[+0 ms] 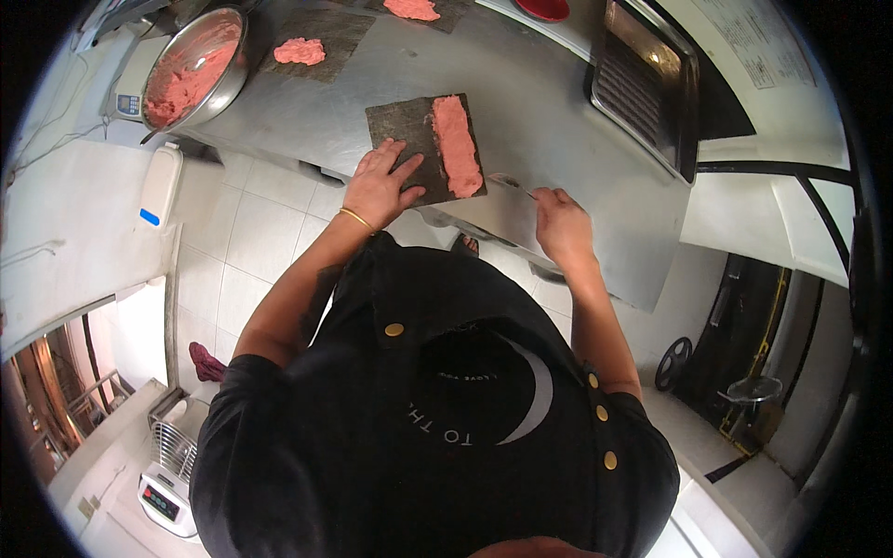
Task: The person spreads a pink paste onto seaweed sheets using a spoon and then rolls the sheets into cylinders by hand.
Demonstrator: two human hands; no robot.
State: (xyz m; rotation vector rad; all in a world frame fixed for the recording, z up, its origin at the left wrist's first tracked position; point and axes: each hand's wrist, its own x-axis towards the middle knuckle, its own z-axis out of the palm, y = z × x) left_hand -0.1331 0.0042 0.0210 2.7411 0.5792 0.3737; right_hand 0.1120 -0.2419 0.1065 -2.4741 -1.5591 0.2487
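Note:
A dark nori sheet (pixel 398 117) lies on the steel table (pixel 549 121) in front of me. Pink minced paste (pixel 456 147) is spread in a long strip down its right side. My left hand (pixel 379 179) rests on the sheet's lower left part, fingers spread. To the right of the sheet, my right hand (pixel 563 223) is closed round the handle of a metal spoon (pixel 505 179). The spoon's bowl sits just off the sheet's right edge, low over the table; whether it touches the table I cannot tell.
At the far left stands a steel bowl (pixel 223 104) of pink paste, beside a white scale (pixel 128 104). Further nori sheets (pixel 349 33) bearing paste mounds lie at the back. A metal tray (pixel 690 153) is at the right, and a red dish (pixel 544 9) at the back.

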